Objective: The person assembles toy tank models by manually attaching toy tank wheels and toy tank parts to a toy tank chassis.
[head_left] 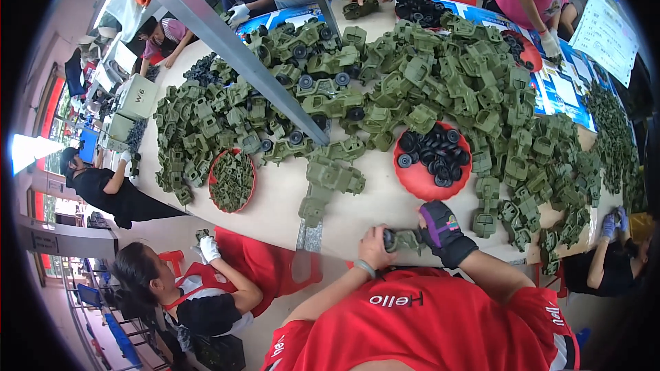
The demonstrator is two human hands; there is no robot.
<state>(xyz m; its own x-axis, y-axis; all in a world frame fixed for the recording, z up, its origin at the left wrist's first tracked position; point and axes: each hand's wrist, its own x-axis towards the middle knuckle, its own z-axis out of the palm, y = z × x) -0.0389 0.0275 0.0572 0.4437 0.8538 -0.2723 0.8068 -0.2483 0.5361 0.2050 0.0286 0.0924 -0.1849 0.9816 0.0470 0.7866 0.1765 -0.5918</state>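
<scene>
Item: olive-green plastic toy vehicle (407,239), held at the near table edge (344,230) between the left hand (375,247), bare and curled closed round its wheel end, and the gloved right hand (440,228), closed on its other end. Likely light, rigid and hollow-moulded, somewhat slick; best gripped across the body sides, not by its wheels. Black wheels fill the red tray (419,180) just beyond.

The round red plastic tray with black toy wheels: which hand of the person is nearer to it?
Right. The gloved right hand is just below the round red plastic tray, near its lower rim. The bare left hand is farther down and to the left, at the table edge.
</scene>
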